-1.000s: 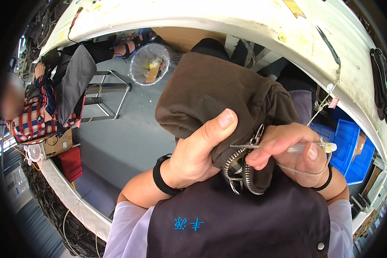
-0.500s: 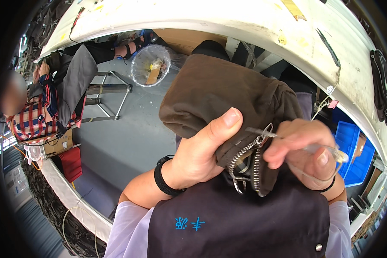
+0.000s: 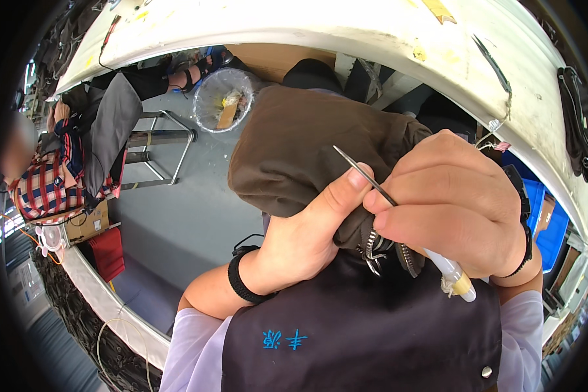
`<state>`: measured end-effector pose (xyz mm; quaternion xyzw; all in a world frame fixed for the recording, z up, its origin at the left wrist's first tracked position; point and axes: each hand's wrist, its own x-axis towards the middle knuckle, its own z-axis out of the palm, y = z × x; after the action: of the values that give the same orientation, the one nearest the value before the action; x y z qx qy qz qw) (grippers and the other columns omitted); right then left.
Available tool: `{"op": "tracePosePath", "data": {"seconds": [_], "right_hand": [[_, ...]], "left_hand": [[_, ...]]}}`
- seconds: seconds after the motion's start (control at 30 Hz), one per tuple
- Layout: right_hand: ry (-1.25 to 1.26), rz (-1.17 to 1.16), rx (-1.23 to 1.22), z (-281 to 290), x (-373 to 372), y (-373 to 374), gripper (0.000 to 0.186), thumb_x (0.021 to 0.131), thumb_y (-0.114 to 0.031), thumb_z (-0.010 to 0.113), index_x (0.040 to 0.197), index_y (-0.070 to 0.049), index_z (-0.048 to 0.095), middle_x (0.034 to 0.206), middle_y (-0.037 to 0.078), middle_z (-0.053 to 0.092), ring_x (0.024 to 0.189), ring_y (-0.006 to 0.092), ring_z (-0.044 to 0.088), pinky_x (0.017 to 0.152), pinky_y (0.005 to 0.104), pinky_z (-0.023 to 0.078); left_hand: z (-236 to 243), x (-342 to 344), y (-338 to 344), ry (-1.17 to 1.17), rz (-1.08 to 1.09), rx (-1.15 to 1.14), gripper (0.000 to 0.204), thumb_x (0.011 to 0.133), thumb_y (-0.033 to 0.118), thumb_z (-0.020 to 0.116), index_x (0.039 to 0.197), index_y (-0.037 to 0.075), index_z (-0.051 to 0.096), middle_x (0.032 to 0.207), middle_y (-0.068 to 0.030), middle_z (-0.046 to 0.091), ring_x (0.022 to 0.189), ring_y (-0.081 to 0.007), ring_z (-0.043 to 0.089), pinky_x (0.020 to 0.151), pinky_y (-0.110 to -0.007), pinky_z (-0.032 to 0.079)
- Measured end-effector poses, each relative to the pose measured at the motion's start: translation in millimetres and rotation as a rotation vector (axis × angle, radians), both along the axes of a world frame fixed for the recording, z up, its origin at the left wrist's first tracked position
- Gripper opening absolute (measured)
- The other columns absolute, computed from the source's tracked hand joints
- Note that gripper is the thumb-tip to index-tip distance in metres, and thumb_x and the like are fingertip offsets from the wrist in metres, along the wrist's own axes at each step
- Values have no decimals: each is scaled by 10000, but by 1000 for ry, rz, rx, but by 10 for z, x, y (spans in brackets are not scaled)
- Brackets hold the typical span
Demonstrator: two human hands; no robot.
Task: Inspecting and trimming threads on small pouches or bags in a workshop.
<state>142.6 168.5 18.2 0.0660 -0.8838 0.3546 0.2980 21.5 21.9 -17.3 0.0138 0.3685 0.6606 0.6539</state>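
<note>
A brown fabric piece (image 3: pixel 307 140), bulky and folded, lies over my lap. My left hand (image 3: pixel 304 245) is closed round its near edge, thumb on top. In my right hand (image 3: pixel 447 202) is an awl (image 3: pixel 362 170) with a thin pointed metal shaft and a whitish handle wrapped in a yellow band. The shaft points up and left and passes close by my left thumb; whether it touches the cloth I cannot tell. Below my fingers shows a silver-toothed zipper (image 3: pixel 371 251), its upper part hidden behind my right hand.
A white table (image 3: pixel 261 29) curves across the far side, with black-handled scissors or snips (image 3: pixel 493 62) on a cord. A lined waste bin (image 3: pixel 206 111) and a metal-legged stool (image 3: pixel 183 144) stand beyond. Another person in a plaid shirt (image 3: pixel 42 173) sits at left. Blue crates (image 3: pixel 552 238) are at right.
My right hand has swung up and over the zipper, and the awl's point now faces up and left. My left hand keeps its hold on the cloth, which has shifted slightly left.
</note>
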Motion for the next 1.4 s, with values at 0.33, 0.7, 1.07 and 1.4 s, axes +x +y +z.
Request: {"op": "tracePosePath", "data": {"seconds": [0.33,0.7,1.07,1.4], "right_hand": [[-31,-78,-67,-38,9,-61,201,734,13,696,886,-89,615,768,61,631,648,210,587,593,312,440],[-21,-108,-223,-97,65,-53,276,732,8,738,948,-80,591,803,59,648,681,199,604,650,324,446],[6,-6,203,0,-1,29,149,783,-91,694,906,-32,632,789,77,631,644,237,590,551,328,462],[-43,-30,-90,-120,17,8,386,578,127,619,915,-63,606,775,68,608,631,256,579,568,336,447]], "left_hand": [[-7,53,39,43,57,-74,205,939,162,617,1070,7,587,1003,-30,622,890,-101,571,786,-261,474],[-16,60,59,126,43,-46,214,940,162,619,1082,7,578,1006,-28,616,899,-105,569,796,-263,475],[-72,37,29,62,3,24,182,953,160,597,1060,13,598,985,-26,636,881,-95,579,777,-255,476],[4,29,70,-25,14,-10,209,953,145,593,1109,5,586,1039,-40,636,936,-113,595,827,-267,485]]}}
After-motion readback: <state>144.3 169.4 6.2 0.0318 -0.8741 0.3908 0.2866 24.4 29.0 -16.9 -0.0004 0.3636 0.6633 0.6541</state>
